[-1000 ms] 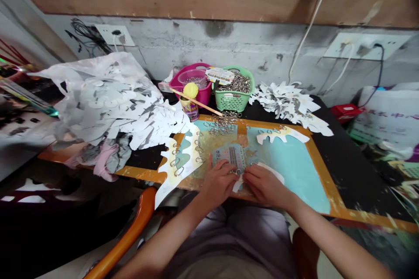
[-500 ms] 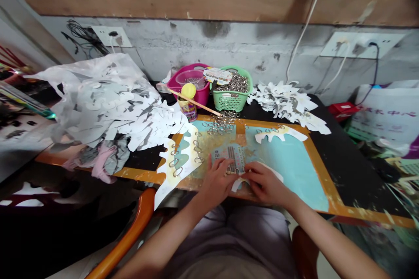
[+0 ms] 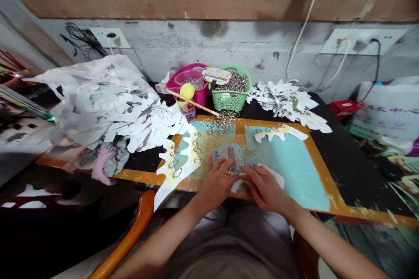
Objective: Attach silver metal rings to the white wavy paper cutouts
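Note:
My left hand (image 3: pixel 216 181) and my right hand (image 3: pixel 266 186) meet at the near edge of the table, fingertips almost touching. Both are closed on a white cut-out piece (image 3: pixel 275 175) with a scalloped edge, which lies partly hidden beneath them. Small metal rings (image 3: pixel 238 171) show at its edge by my fingertips. A printed card (image 3: pixel 233 151) lies just beyond my fingers. To the left, white cut-out pieces (image 3: pixel 167 185) carry a row of metal rings along their edges. Another ringed white strip (image 3: pixel 290 130) rests on the blue sheet (image 3: pixel 303 174) at the right.
Loose metal rings (image 3: pixel 220 128) are heaped beyond the card, near a wooden stick (image 3: pixel 196 103) and a yellow-lidded jar (image 3: pixel 187 109). A pink basket (image 3: pixel 200 98) and a green basket (image 3: pixel 229 101) of rings stand behind. White cut-outs (image 3: pixel 153 122) pile up left, more (image 3: pixel 284 102) right.
My right hand has shifted slightly, its fingers now closer over the piece and rings. The left hand stays nearly where it was. The camera view has tilted a little.

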Available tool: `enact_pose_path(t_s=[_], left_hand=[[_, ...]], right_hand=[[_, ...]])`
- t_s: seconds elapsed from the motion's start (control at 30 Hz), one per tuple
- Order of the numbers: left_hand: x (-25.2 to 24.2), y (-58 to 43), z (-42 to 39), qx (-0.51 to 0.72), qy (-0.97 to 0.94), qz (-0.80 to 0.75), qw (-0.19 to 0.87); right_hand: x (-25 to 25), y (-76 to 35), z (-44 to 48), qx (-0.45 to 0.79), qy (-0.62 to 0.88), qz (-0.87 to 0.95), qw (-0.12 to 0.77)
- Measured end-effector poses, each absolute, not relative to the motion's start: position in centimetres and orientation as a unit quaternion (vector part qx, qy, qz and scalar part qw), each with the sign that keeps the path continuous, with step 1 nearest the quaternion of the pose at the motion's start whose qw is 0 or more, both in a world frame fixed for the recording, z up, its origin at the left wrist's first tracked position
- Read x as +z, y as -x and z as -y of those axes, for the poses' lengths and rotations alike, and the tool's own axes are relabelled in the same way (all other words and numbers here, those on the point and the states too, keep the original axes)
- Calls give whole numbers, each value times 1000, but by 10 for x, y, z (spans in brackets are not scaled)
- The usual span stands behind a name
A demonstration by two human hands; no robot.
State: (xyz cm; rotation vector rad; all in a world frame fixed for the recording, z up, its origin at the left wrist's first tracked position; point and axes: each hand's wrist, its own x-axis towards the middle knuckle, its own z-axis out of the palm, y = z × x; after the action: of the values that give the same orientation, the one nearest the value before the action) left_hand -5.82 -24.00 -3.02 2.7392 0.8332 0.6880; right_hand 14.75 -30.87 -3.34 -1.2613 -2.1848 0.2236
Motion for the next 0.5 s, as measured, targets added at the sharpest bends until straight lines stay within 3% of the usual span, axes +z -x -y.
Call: enact_pose_path(t_s=[0.2,0.33,0.5], left_hand=[[-21,65,244,231,-918,-283,153],[-8,66,229,235,-914,-289,161],[5,53,199,147,-951,-185,200]], right_hand=[[-33,-145,303,79,470,843,249],[-32,-143,302,94,477,836,256],[-32,-144,303,116,479,819,293]])
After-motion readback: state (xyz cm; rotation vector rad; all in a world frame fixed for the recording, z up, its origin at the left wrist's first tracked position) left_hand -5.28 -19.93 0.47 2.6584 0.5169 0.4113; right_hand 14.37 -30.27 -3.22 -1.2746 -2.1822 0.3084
